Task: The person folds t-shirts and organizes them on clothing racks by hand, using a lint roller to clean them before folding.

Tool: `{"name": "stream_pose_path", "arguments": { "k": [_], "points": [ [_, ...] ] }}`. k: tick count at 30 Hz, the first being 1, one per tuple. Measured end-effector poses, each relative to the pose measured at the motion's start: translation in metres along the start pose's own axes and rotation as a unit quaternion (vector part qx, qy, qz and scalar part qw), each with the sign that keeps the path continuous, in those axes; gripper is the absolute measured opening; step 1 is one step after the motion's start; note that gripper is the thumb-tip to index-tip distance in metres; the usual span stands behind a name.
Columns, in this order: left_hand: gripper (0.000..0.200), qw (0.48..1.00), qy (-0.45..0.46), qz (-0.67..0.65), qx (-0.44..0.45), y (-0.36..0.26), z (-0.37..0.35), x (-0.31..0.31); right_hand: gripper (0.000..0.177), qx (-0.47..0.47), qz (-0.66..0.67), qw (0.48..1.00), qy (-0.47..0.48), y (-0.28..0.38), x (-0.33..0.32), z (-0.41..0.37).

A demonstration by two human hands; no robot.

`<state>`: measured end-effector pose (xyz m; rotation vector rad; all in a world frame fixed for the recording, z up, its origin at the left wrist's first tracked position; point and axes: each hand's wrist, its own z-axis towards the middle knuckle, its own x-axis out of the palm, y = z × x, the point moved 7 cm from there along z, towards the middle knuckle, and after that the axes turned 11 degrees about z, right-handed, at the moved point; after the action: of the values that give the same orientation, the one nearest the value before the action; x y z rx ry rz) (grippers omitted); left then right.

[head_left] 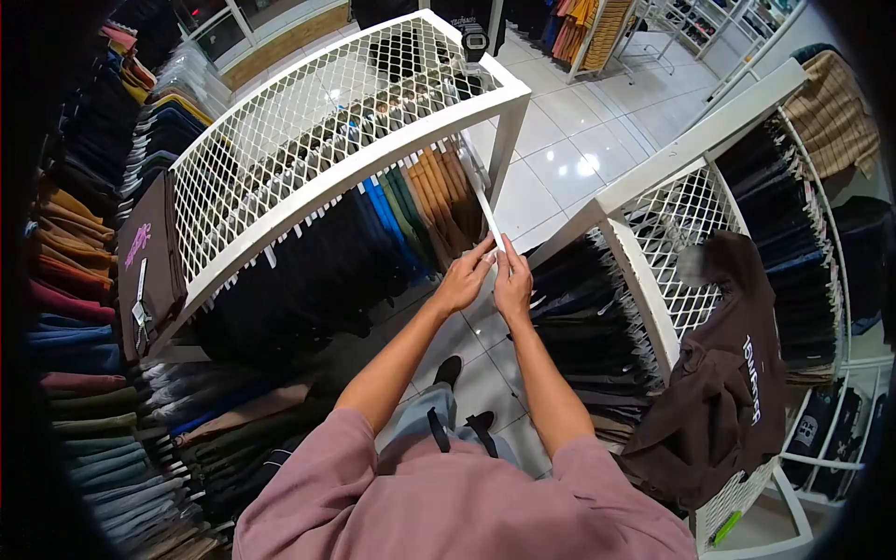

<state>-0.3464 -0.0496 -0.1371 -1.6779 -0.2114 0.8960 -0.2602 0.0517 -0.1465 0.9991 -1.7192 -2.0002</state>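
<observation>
My left hand (pixel 464 280) and my right hand (pixel 512 283) meet in front of me, over the aisle between two racks. The fingers of both are closed, with the fingertips pinched together at the near end of a thin white strip (pixel 495 222). From there the strip runs away toward the end of the left rack; I cannot tell whether it is loose or part of that rack. Brown and tan garments (pixel 439 196) hang just beyond my left hand, beside green and blue ones.
On the left stands a white mesh-topped rack (pixel 373 149) with a folded dark garment (pixel 149 261). A dark brown hoodie (pixel 723 373) drapes over the right mesh rack (pixel 644 271). Folded clothes (pixel 70 261) line the far left. White floor tiles (pixel 569 140) show beyond.
</observation>
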Motion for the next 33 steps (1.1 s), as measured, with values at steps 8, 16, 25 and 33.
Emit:
{"name": "stream_pose_path", "arguments": {
  "k": [8,16,25,33],
  "points": [
    [0.051,0.999,-0.034,-0.037,0.012,0.009,0.034,-0.016,0.041,-0.016,0.005,1.0,-0.018,0.02,0.02,0.043],
    [0.048,0.991,0.004,-0.12,-0.056,0.019,0.06,-0.029,0.041,-0.04,-0.035,0.998,-0.016,0.023,0.034,0.068],
    [0.042,0.998,-0.043,-0.049,0.023,-0.021,-0.011,-0.015,0.037,-0.084,-0.031,0.995,-0.04,0.025,-0.016,-0.025],
    [0.038,0.994,-0.027,-0.073,0.071,-0.069,-0.087,0.009,0.037,-0.107,0.02,0.993,-0.05,0.042,-0.067,-0.107]
  ]
}}
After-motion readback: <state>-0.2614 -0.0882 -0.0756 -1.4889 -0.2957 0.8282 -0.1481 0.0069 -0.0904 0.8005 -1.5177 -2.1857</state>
